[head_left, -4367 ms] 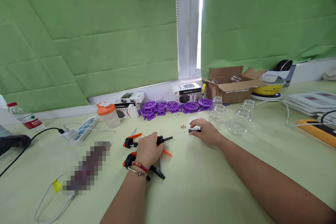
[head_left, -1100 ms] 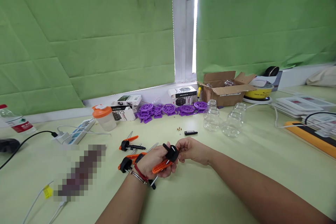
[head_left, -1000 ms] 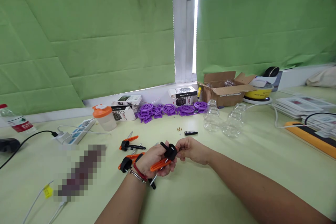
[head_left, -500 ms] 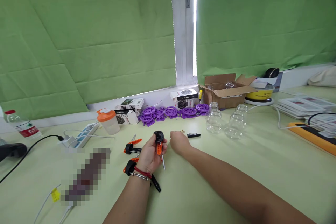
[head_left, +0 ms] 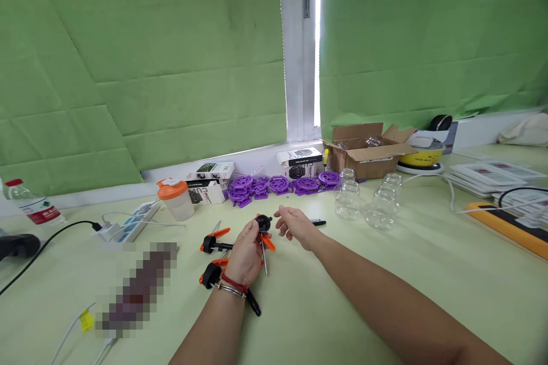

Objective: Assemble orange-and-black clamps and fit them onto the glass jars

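Observation:
My left hand [head_left: 245, 251] is closed around a black round part with an orange lever [head_left: 264, 222], from which a thin metal rod points down. The part's round face is tilted toward the right. Just beside it, my right hand [head_left: 295, 227] has its fingers curled, the fingertips close to the black part. Whatever those fingers hold is too small to make out. Two similar black-and-orange pieces, one upper [head_left: 209, 244] and one lower [head_left: 211, 276], lie on the table left of my left hand, partly hidden by it. Behind my right hand rests a black comb-like strip [head_left: 319, 222].
Purple plastic wheel-like parts [head_left: 279, 185] line the back, near printed boxes [head_left: 207, 191]. Clear jars [head_left: 347, 205] and an open cardboard box [head_left: 363, 159] stand at right. An orange-lidded cup [head_left: 176, 199], power strip [head_left: 137, 221] and cables occupy the left.
My right hand has lifted off the table by the small brass-coloured bits and come beside the black part. My left hand has turned that part, so its round face now tilts rightward.

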A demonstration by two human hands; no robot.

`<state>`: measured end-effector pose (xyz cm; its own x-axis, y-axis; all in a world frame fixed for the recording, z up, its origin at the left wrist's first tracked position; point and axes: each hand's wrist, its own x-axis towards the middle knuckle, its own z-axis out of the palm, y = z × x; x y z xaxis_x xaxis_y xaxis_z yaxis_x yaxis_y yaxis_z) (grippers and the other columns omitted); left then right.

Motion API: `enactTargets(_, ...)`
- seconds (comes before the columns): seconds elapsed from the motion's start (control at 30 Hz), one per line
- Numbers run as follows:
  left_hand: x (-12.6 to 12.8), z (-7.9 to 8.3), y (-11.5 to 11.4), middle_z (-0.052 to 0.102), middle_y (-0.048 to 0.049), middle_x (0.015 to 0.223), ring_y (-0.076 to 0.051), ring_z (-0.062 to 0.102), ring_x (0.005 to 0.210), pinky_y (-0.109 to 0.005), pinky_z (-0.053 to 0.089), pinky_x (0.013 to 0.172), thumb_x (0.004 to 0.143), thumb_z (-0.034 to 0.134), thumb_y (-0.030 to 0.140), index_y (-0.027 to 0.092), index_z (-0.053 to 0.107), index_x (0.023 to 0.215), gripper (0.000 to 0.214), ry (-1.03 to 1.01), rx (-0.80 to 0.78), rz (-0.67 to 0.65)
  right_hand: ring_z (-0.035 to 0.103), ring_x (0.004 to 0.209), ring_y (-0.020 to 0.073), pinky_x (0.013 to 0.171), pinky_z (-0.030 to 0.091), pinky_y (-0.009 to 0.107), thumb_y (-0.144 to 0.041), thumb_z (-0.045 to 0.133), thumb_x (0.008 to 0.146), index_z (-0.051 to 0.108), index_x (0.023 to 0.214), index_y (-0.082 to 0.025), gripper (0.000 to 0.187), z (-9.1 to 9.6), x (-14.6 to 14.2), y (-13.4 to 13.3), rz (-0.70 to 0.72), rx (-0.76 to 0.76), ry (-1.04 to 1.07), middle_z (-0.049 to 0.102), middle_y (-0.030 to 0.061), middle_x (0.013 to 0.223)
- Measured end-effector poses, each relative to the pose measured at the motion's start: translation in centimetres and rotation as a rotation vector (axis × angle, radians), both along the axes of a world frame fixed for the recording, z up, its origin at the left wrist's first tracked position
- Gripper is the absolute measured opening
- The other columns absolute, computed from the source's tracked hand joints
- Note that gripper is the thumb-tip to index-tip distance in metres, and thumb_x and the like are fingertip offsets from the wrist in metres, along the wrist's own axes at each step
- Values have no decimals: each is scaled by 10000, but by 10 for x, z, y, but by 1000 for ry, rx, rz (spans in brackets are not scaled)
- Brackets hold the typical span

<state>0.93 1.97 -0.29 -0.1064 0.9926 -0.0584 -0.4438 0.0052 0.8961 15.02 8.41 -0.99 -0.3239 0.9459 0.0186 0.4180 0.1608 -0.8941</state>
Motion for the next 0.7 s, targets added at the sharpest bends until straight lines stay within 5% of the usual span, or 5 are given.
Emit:
enactTargets(0.1, 4, 2, -4, 605, -29, 842, -104, 529, 675, -225, 434, 628, 772, 604, 356, 151, 588, 1081, 371, 219, 105, -138, 522, 471, 89, 367, 327, 192, -552, 434, 839, 548, 959, -136, 448, 13, 13, -9, 188, -323, 352, 610, 36, 693)
enactTargets(0.2, 8, 3, -7, 582, -9, 741, -100, 488, 626, -222, 411, 570, 726, 643, 307, 136, 602, 1095, 409, 450, 165, -269, 468, 429, 60, 349, 312, 171, -439, 623, 748, 589, 867, -129, 334, 20, 25, -21, 282, -371, 353, 572, -6, 610)
enactTargets(0.37, 11, 3, -10, 573, -12, 742, -101, 494, 594, -245, 446, 537, 651, 690, 289, 125, 614, 1058, 445, 507, 125, -304, 404, 417, 39, 360, 284, 168, -362, 601, 756, 582, 850, -126, 255, 17, 47, -29, 52, -306, 465, 541, -12, 610)
enactTargets(0.5, 10, 0, -9, 539, 5, 712, -114, 527, 589, -252, 466, 518, 624, 707, 262, 117, 570, 1070, 489, 476, 61, -177, 393, 440, 47, 388, 263, 167, -339, 596, 741, 516, 890, -163, 244, 16, 75, -22, -207, -245, 724, 523, -23, 606)
enactTargets(0.7, -3, 4, 0, 527, 25, 721, -84, 530, 550, -241, 476, 564, 691, 650, 251, 150, 525, 1068, 409, 538, 64, 255, 467, 544, 78, 503, 374, 204, -300, 628, 720, 526, 933, -168, 270, 22, 81, -23, -164, -116, 831, 555, -8, 666)
